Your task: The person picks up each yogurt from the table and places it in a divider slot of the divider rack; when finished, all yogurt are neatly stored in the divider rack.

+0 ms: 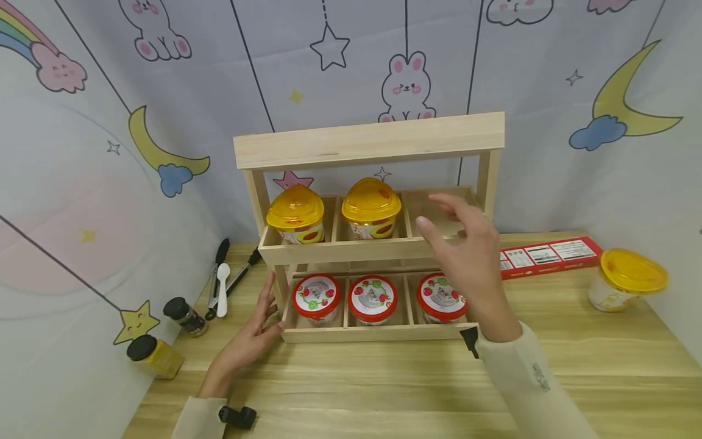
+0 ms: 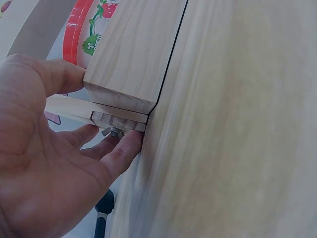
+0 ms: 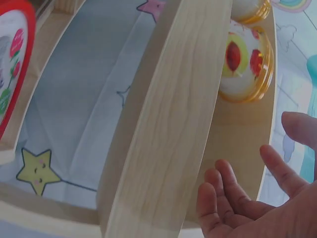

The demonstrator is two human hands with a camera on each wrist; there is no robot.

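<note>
A two-tier wooden rack (image 1: 367, 251) stands on the table. My left hand (image 1: 249, 344) holds its lower left corner; in the left wrist view the thumb is at the tray's front corner and fingertips touch the side. Over the upper tier's right compartment, my right hand (image 1: 466, 250) hovers with thumb and fingers apart, holding nothing. Two yellow-lidded cups, one on the left (image 1: 296, 214) and one in the middle (image 1: 372, 208), sit in the upper tier. Three red-rimmed tubs stand below: left (image 1: 316, 297), middle (image 1: 373, 299) and right (image 1: 439, 297), the last partly hidden by my right hand.
Another yellow-lidded cup (image 1: 625, 280) stands at the right, beside a flat red box (image 1: 554, 257). On the left are a yellow jar with a black lid (image 1: 156, 356), a dark-capped spice bottle (image 1: 186, 317), a white spoon (image 1: 222, 289) and black-tipped tongs (image 1: 238, 280).
</note>
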